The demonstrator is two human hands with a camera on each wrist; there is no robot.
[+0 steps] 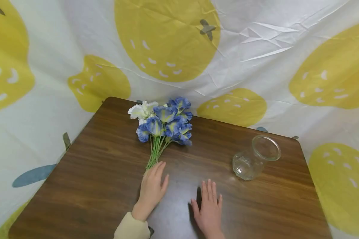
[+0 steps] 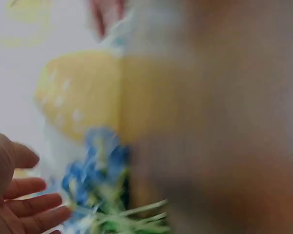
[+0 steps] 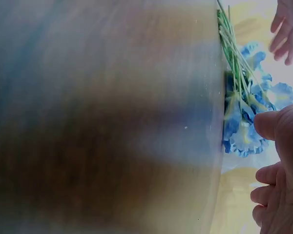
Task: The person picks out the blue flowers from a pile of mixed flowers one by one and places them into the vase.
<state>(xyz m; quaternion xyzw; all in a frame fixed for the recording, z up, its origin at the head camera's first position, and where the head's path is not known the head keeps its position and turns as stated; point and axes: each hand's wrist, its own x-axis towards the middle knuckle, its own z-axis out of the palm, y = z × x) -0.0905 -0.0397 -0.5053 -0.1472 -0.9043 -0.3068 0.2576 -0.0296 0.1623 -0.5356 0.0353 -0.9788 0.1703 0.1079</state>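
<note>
A bunch of blue flowers [image 1: 173,122] with a few white blooms [image 1: 142,110] lies on the table, its green stems [image 1: 156,151] pointing toward the person. My left hand [image 1: 152,187] is at the lower ends of the stems, fingers extended and nothing gripped. In the left wrist view its fingers [image 2: 36,209] are spread beside the blooms. My right hand [image 1: 208,212] is low over the table, fingers straight and thumb apart, holding nothing. A clear glass vase [image 1: 248,164] with a wide rim stands to the right, beyond the right hand.
The brown wood-grain table [image 1: 92,172] has rounded corners. A white cloth with yellow lemons [image 1: 167,36] hangs close behind its far edge and along both sides.
</note>
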